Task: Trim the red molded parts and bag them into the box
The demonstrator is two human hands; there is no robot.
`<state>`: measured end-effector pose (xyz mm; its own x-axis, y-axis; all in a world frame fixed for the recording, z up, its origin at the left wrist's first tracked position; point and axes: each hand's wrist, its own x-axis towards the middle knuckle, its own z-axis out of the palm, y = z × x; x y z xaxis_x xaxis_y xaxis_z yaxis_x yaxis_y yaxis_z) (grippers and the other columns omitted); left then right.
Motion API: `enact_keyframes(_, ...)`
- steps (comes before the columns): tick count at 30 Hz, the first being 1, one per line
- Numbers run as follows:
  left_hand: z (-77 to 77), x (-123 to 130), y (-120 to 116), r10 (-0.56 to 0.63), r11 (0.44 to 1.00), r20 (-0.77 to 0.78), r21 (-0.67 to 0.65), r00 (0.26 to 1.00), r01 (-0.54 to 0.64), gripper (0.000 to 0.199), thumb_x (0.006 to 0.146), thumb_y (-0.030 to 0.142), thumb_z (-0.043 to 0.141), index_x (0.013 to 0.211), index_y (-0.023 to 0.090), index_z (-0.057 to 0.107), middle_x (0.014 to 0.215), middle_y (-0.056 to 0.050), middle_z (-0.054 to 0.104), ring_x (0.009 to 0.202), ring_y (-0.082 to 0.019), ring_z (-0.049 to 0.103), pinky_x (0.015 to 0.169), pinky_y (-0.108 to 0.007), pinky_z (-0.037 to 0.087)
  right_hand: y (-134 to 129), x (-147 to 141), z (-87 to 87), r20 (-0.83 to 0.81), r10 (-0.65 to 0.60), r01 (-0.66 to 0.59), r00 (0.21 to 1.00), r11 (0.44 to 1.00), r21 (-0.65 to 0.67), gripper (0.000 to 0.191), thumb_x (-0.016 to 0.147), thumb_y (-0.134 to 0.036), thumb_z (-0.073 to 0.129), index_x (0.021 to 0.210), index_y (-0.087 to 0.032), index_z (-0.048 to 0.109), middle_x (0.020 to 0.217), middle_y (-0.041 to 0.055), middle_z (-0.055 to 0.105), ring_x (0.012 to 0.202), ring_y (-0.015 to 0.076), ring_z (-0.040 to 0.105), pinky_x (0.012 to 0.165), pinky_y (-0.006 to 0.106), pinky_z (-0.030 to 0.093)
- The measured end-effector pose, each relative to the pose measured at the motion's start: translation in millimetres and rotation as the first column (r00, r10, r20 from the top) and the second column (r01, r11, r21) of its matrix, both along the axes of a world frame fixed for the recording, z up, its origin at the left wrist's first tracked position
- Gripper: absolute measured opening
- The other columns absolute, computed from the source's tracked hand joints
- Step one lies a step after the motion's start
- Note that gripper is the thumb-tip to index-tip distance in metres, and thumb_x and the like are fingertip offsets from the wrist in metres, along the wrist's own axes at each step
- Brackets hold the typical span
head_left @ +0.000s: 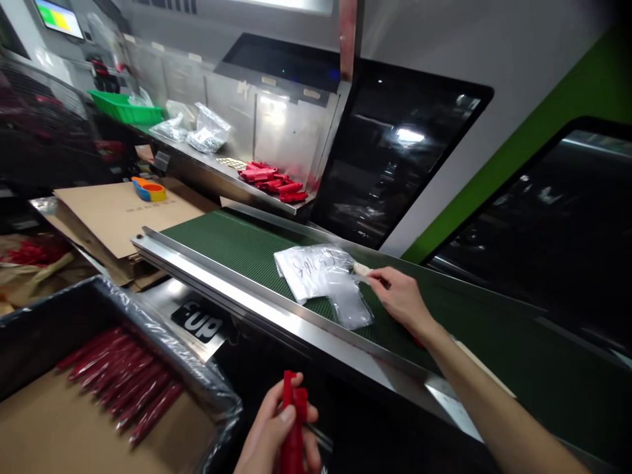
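My left hand (pixel 269 428) is wrapped round a red plastic part (pixel 292 431) at the bottom middle, in front of the conveyor's metal edge. Over the green conveyor belt (pixel 222 245), my right hand (pixel 397 296) pinches the edge of a clear plastic bag (pixel 351 304). Beside and partly under that bag lies a white bag with handwriting (pixel 303 266). A little red shows beneath my right wrist, mostly hidden.
A lined box (pixel 172 329) holds a row of bagged red parts (pixel 123 378) at lower left. Cardboard (pixel 108 214) with a tape ring (pixel 149 189) lies behind. Red parts (pixel 271 179) and clear bags (pixel 210 130) rest on a metal shelf (pixel 197 158).
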<state>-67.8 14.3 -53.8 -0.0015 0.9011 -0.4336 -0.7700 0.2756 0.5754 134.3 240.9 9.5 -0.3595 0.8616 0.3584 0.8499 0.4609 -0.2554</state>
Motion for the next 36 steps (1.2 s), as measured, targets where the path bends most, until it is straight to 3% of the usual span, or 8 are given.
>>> enact_keyframes(4,22.8,7,0,0.056,0.998,-0.125,0.045,0.991,-0.050,0.061,0.076,0.037,0.070,0.126,0.019,0.042,0.086,-0.003,0.062,0.049,-0.011,0.053,0.042,-0.022,0.042,-41,-2,13.4,-0.108,-0.047,0.059,0.993,0.991,0.119,0.028,0.099,-0.039,0.048,0.100,-0.015,0.063,0.088,0.0012,0.065,0.072,0.0113,0.060,0.070,0.030,0.052)
enact_keyframes(8,36.0,13,0,0.070,0.992,-0.253,0.116,0.965,-0.041,0.055,0.077,0.039,0.071,0.123,0.018,0.047,0.090,-0.005,0.062,0.054,-0.010,0.054,0.047,-0.022,0.043,-70,5,3.7,-0.043,0.048,-0.042,0.998,0.993,0.115,0.025,0.097,-0.039,0.052,0.097,-0.017,0.065,0.092,0.0028,0.067,0.083,0.0140,0.061,0.079,0.034,0.050)
enact_keyframes(11,39.7,18,5,0.041,0.993,-0.292,0.122,0.956,-0.005,0.051,0.080,0.037,0.068,0.123,0.018,0.049,0.092,-0.005,0.061,0.056,-0.010,0.053,0.048,-0.023,0.043,-57,13,-15.1,0.027,0.093,-0.094,0.995,0.994,0.049,0.025,0.093,-0.040,0.058,0.089,-0.017,0.065,0.086,0.0012,0.066,0.080,0.0135,0.061,0.080,0.034,0.051)
enact_keyframes(15,40.5,23,7,0.032,0.991,-0.305,0.135,0.952,0.009,0.050,0.080,0.038,0.068,0.122,0.018,0.050,0.090,-0.005,0.061,0.055,-0.010,0.053,0.047,-0.022,0.043,-24,18,-29.2,-0.037,-0.022,0.025,0.999,0.996,0.083,0.023,0.095,-0.038,0.056,0.099,-0.016,0.064,0.101,0.0041,0.065,0.088,0.0147,0.062,0.082,0.036,0.053)
enact_keyframes(22,37.9,23,1,0.039,0.993,-0.317,0.115,0.948,-0.003,0.050,0.080,0.037,0.068,0.122,0.019,0.050,0.090,-0.005,0.061,0.052,-0.010,0.053,0.046,-0.021,0.042,-10,9,-11.5,-0.286,-0.115,0.165,0.951,0.974,0.157,0.024,0.095,-0.038,0.055,0.097,-0.015,0.063,0.092,0.0022,0.065,0.080,0.0130,0.062,0.077,0.034,0.053)
enact_keyframes(30,38.6,32,-10,0.211,0.970,-0.464,0.205,0.861,-0.127,0.049,0.073,0.038,0.079,0.114,0.024,0.056,0.091,-0.002,0.065,0.072,-0.011,0.058,0.065,-0.019,0.050,-149,-31,6.3,-0.406,0.189,-0.192,0.894,0.981,0.035,0.009,0.092,-0.024,0.058,0.086,-0.022,0.066,0.081,-0.0016,0.068,0.072,0.0103,0.063,0.066,0.020,0.050)
enact_keyframes(33,36.6,34,-15,0.178,0.978,-0.470,0.185,0.864,-0.101,0.053,0.066,0.036,0.085,0.110,0.025,0.058,0.089,-0.001,0.066,0.075,-0.013,0.061,0.069,-0.020,0.051,-189,-40,0.8,-0.515,0.238,-0.357,0.823,0.923,-0.144,0.010,0.091,-0.019,0.055,0.083,-0.021,0.062,0.078,-0.0009,0.067,0.070,0.0103,0.064,0.065,0.019,0.052)
enact_keyframes(36,33.9,30,-18,0.099,0.990,-0.482,0.137,0.871,-0.037,0.049,0.066,0.036,0.085,0.106,0.023,0.060,0.082,0.000,0.066,0.076,-0.014,0.061,0.074,-0.021,0.050,-202,-38,-7.8,-0.597,0.099,-0.407,0.796,0.818,-0.407,0.010,0.089,-0.021,0.056,0.080,-0.020,0.060,0.078,0.0012,0.066,0.071,0.0125,0.063,0.065,0.022,0.050)
